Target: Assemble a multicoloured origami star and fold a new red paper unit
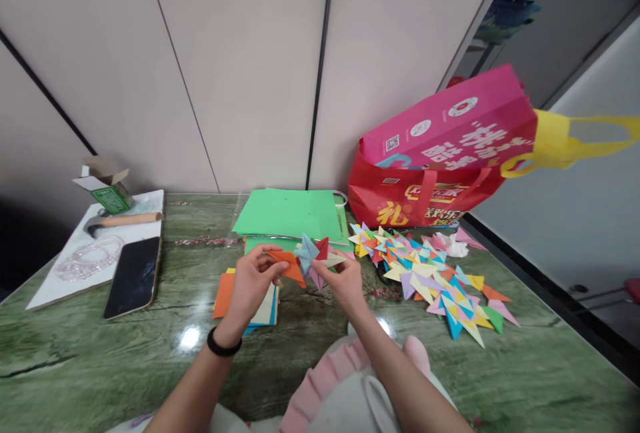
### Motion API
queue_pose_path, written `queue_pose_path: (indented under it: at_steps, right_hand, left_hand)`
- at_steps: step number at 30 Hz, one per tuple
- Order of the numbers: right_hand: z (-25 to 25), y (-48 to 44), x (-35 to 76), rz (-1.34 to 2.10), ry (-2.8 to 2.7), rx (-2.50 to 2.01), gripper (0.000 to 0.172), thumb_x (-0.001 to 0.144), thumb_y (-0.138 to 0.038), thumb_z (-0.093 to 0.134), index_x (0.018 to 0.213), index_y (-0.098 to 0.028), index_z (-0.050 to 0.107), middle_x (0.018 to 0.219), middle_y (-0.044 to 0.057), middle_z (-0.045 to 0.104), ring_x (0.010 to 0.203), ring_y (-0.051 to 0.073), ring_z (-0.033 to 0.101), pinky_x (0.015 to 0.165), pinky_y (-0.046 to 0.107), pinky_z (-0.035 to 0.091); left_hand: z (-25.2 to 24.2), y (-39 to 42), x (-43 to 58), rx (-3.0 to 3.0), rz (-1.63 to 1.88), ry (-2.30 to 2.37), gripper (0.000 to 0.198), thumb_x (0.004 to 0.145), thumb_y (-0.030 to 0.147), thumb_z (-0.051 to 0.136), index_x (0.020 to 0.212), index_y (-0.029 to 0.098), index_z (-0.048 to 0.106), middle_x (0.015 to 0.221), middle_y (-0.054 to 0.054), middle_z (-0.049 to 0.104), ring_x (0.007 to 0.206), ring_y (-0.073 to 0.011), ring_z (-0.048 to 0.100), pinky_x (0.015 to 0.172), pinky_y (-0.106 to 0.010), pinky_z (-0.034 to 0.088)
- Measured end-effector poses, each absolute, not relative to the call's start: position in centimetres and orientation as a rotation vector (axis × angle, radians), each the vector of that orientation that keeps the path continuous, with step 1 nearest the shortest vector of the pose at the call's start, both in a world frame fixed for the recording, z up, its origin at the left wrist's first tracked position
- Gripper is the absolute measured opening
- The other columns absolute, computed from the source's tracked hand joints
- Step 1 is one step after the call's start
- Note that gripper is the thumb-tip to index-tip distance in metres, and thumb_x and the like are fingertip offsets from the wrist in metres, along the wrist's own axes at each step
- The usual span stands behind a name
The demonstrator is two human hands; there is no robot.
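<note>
Between my hands, above the table, is a folded paper star made of light blue, red, cream and purple pieces. My left hand pinches an orange folded paper piece that touches the star's left side; whether it is tucked in I cannot tell. On the other side, my right hand grips the star by its cream part. Below my left hand lies a stack of coloured paper sheets, with orange, cream and blue edges showing. Many finished paper stars are heaped to the right of my right hand.
Green paper sheets lie at the back. A red bag holding a pink box stands behind the stars. At left, a white board carries a hammer, a small green box, clear cord and a phone.
</note>
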State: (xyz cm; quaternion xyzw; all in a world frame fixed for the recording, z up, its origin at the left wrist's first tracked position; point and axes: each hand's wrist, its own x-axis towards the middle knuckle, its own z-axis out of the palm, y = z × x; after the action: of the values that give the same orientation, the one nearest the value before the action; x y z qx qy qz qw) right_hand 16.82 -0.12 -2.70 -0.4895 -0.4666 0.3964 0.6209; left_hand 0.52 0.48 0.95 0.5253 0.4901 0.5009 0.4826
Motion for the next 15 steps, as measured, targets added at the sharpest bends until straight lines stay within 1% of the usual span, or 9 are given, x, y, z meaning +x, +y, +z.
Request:
queue_pose_path:
  at_steps: [4,8,12,15]
  right_hand:
    - [-2.53,-0.21,16.75,0.895,-1.085,-1.138,0.019,0.06,-0.029,0.069,0.064,-0.015,0.058,0.058,-0.001,0.06,0.053,0.013,0.051,0.053,0.024,0.041]
    - [-2.44,-0.24,16.79,0.871,-1.073,-1.116,0.017,0.061,-0.028,0.068,0.065,-0.015,0.058,0.06,0.0,0.06,0.056,0.013,0.052,0.055,0.024,0.041]
    - [-2.36,-0.26,16.82,0.843,-1.076,-1.111,0.017,0.062,-0.029,0.068,0.063,-0.015,0.058,0.059,0.0,0.059,0.056,0.013,0.052,0.055,0.024,0.041]
    - [-2.35,-0.27,16.83,0.852,-1.089,-1.113,0.017,0.062,-0.03,0.068,0.066,-0.015,0.06,0.06,0.0,0.061,0.057,0.014,0.052,0.055,0.025,0.042]
  left_hand:
    - [1.48,0.17,0.77,1.351,1.22,1.169,0.028,0.065,0.022,0.063,0.09,0.017,0.052,0.048,0.008,0.054,0.041,-0.0081,0.047,0.042,-0.018,0.039]
    - [1.45,0.08,0.8,1.388,1.215,1.166,0.021,0.067,0.024,0.061,0.085,0.018,0.052,0.05,0.007,0.053,0.043,-0.0081,0.047,0.043,-0.018,0.039]
    - [1.27,0.16,0.66,1.42,1.172,1.172,0.021,0.068,0.024,0.06,0.086,0.019,0.052,0.053,0.006,0.055,0.045,-0.0089,0.049,0.043,-0.019,0.039]
    - [1.28,0.19,0.63,1.422,1.166,1.182,0.017,0.067,0.026,0.061,0.079,0.019,0.051,0.055,0.005,0.055,0.046,-0.0095,0.051,0.043,-0.019,0.039]
